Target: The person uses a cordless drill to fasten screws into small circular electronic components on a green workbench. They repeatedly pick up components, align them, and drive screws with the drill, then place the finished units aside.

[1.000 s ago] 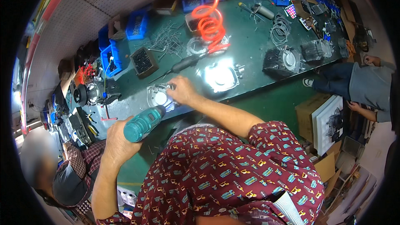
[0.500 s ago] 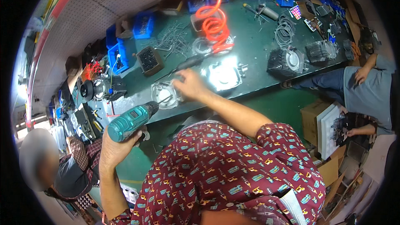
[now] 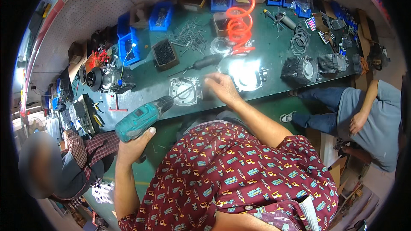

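My left hand (image 3: 136, 145) is wrapped around the grip of a teal cordless drill (image 3: 139, 120). The drill's long thin bit reaches over an open cast-metal housing (image 3: 182, 92) lying near the bench's front edge. Just right of that housing is my right hand (image 3: 223, 89), its fingers bent together; what they hold, if anything, cannot be made out. Behind the housing lies a dark air screwdriver (image 3: 206, 62), joined to a coiled orange hose (image 3: 239, 25). A second cast housing (image 3: 247, 79), bright under the lamp, sits beyond my right hand.
A box of dark screws (image 3: 165, 54), loose metal rods (image 3: 188, 34) and blue bins (image 3: 161, 16) stand farther back. Finned engine parts (image 3: 299, 69) are at right, a motor assembly (image 3: 112, 79) at left. One person (image 3: 364, 115) is at right, another (image 3: 81, 162) at left.
My right hand has moved right, off the housing's edge. The drill stays in my left hand with its bit over the housing. The whole view has shifted slightly.
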The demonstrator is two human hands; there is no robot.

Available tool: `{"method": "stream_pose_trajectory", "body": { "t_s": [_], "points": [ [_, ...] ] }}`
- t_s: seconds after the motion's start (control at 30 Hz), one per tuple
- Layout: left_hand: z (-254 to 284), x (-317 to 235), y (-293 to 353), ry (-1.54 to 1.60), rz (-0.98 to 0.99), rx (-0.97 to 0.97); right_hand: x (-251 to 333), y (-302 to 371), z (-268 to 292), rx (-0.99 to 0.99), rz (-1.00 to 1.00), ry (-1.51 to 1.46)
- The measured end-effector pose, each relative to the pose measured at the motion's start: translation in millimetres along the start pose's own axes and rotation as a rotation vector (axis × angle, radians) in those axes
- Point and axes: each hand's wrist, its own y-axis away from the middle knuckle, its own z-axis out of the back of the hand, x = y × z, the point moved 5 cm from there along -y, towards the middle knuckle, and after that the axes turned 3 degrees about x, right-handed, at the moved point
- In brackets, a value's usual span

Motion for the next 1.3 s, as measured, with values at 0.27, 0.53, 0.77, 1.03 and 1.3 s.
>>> {"method": "stream_pose_trajectory", "body": {
  "t_s": [0.27,0.53,0.77,1.03,1.3],
  "points": [
    [3,13,2,0.234,-0.005,-0.024,4,-4,-25,0.312,-0.471,-0.890],
    [3,62,-7,0.465,0.043,0.125,6,11,-9,0.475,-0.446,-0.976],
    [-25,46,-31,0.416,0.006,0.127,22,33,68,0.045,-0.465,-0.473],
    [-74,-4,-59,0.043,-0.016,0.121,-6,15,199,-0.216,-0.190,0.240],
    [-135,-26,-61,0.019,0.047,0.082,-31,-27,206,-0.015,0.004,0.495]
  ]
}}
